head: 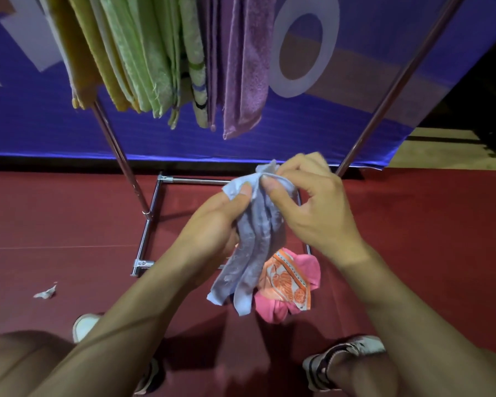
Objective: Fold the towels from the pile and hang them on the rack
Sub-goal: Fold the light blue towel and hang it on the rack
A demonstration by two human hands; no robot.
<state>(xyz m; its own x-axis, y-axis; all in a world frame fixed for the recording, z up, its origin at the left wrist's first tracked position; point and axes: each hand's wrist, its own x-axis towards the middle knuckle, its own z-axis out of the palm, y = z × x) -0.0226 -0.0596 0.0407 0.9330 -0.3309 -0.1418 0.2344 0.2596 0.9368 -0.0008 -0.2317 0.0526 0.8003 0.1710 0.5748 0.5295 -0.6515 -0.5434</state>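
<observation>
A pale lavender-blue towel (255, 247) hangs bunched in loose folds between both hands, above the floor. My left hand (212, 224) grips its upper left part, thumb pressed on the cloth. My right hand (307, 202) pinches its top edge between thumb and fingers. Below it on the floor lies the pile: a pink towel (312, 270) with an orange-and-white patterned cloth (287, 285) on top. The metal rack (152, 207) stands just beyond, with yellow (83, 53), green (143, 61) and purple (249, 70) towels hanging from its top.
The rack's slanted poles (395, 84) frame the space on both sides, and its base bars lie on the dark red floor (69, 224). A blue banner (341, 124) stands behind. A scrap of paper (45, 293) lies at left. My feet in sandals (338, 359) are near the pile.
</observation>
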